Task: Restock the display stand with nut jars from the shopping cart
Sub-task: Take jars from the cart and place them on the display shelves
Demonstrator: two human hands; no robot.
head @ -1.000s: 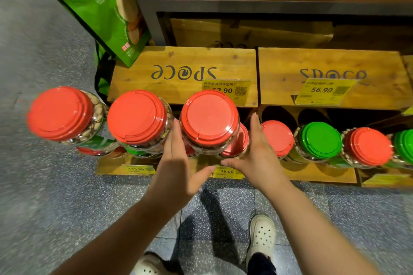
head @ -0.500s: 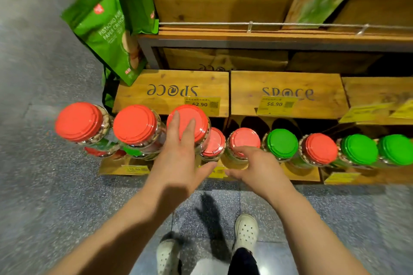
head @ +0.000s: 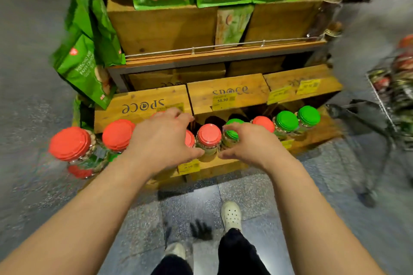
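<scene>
Both hands down at the bottom shelf (head: 312, 136) of the wooden display stand (head: 169, 29). Left hand (head: 163, 140) drapes over a red-lidded nut jar (head: 188, 138), fingers loosely curled, thumb beside the next red-lidded jar (head: 209, 135). Right hand (head: 250, 143) curls against a green-lidded jar (head: 231, 134); firm grip or not, cannot tell. Half a second ago the right hand sat lower and the view was closer. Shopping cart (head: 384, 100) blurred at right. Crates (head: 225, 94) read "space", tag (head: 223, 100) "56.90", green bags (head: 82, 69) "PISTACHIO".
</scene>
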